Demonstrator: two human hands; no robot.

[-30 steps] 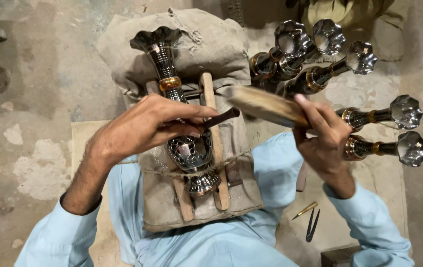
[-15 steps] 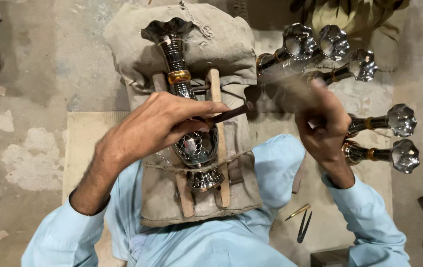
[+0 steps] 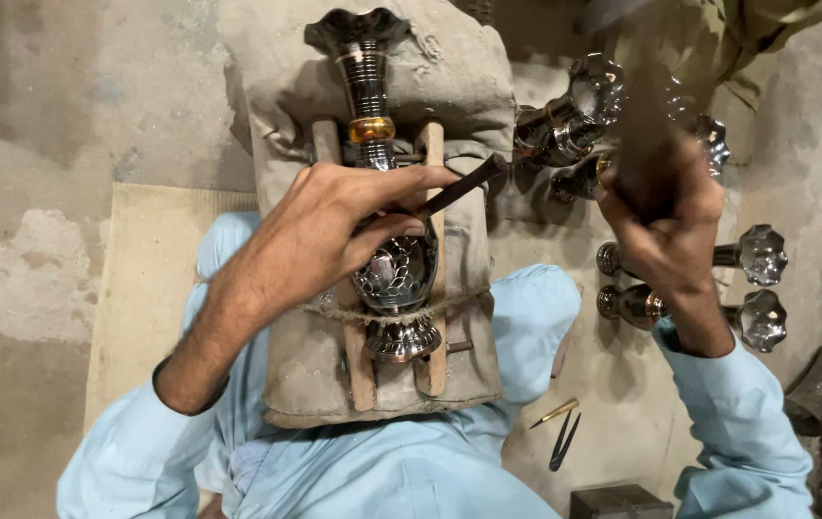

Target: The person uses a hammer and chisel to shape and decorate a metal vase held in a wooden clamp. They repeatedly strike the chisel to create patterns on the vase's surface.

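The dark metal vase [image 3: 384,240] lies on its side between two wooden slats [image 3: 433,259], tied down with twine [image 3: 401,315] over a padded sack [image 3: 305,375] on the person's lap. The left hand [image 3: 334,240] rests on the vase's belly, fingers pinched tight around a thin dark chisel [image 3: 459,187] whose tip meets the patterned surface. The right hand [image 3: 666,226] is raised off to the side, fist closed on a mallet [image 3: 642,135] — blurred, so mid-swing by the look of it.

To do this cut well, I'd say the chisel should sit steady at a low slant with the left palm braced on the vase, and the mallet should land square on the chisel's end in light, even taps; a heavy or glancing blow could skid the tip across the pattern.

No packages, labels or signs show anywhere — only more vases [image 3: 699,284] lying on the concrete floor [image 3: 65,115] to the right.
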